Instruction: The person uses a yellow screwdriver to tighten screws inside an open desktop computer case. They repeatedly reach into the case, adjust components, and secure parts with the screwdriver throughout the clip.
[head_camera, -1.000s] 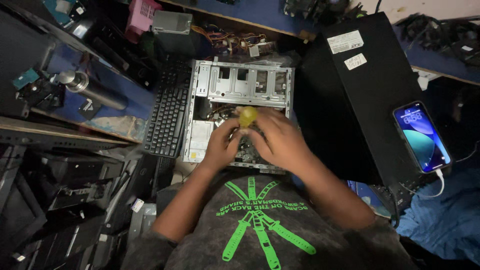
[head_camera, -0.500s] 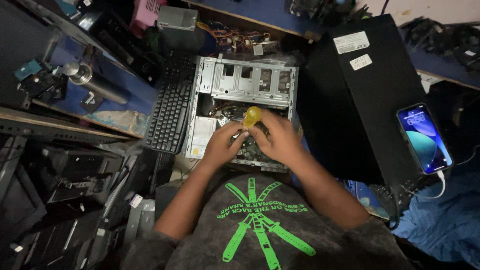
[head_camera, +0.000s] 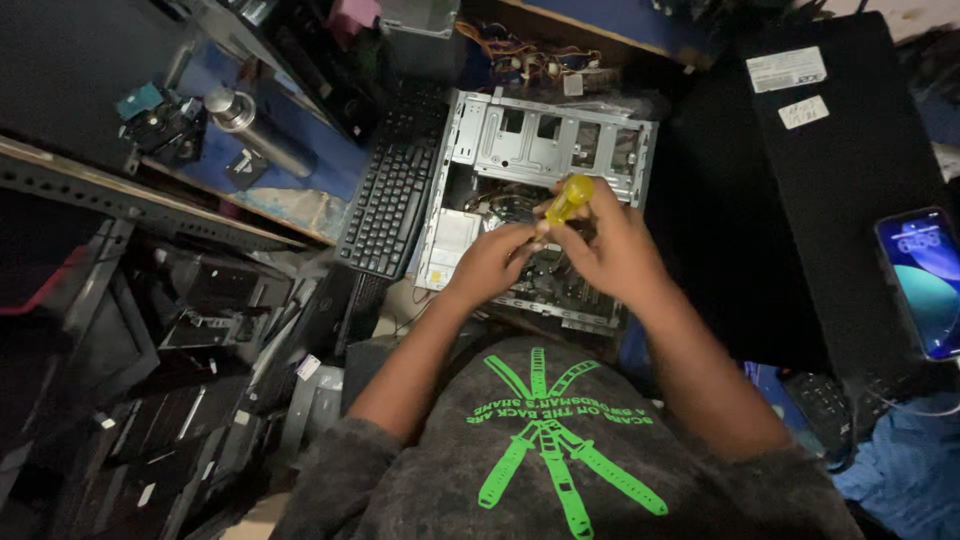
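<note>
A screwdriver with a yellow handle is held over an opened computer case, above its exposed board. The right hand is wrapped about the lower part of the handle, its grip closed firmly on the tool. The left hand is brought in just beside that grip from the left, its fingertips pinched near the shaft below the handle; whether something small is held there cannot be told.

The handle is likely to be stiff, light plastic, smooth enough to slip if it is held only at the tip, so the best hold is judged to be around its thick middle, where the right hand already sits. The shaft is hidden by the fingers. The long axis is tilted: the butt of the handle points up and away from the grip toward the far wall of the case, and the working end is taken to point down toward the person and the board.

Left of the grip a black keyboard lies against the case. Far to the right, a phone with a lit screen rests on a black tower.
</note>
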